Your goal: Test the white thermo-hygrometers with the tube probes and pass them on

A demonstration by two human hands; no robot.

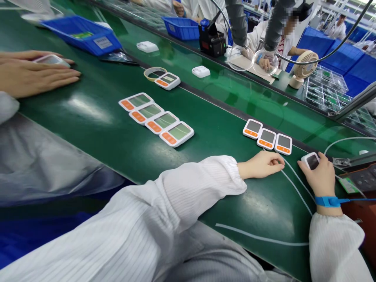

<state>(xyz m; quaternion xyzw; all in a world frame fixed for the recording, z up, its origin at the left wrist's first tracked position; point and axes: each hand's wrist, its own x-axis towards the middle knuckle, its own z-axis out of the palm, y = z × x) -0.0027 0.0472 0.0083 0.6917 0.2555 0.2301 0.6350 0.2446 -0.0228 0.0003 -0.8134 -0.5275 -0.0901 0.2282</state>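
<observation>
My right hand point(321, 176), with a blue strap at the wrist, grips a small white device with a dark screen point(311, 160) by its sides near the far edge of the green work surface. To its left, my left hand point(263, 164) hovers low with its fingers curled. Whether anything sits between those fingertips is hidden. Just beyond my left hand lie three white devices with grey screens and orange button strips point(266, 139), side by side. Thin white strips or cords point(296, 186) run across the surface between my hands.
Several similar devices with greenish screens point(155, 117) form a row left of centre. Another device point(167, 80) touches a tape roll point(154, 73). A co-worker's hands point(38, 72) cover a device at far left, near a blue bin point(82, 35). A small fan point(305, 64) stands across the line.
</observation>
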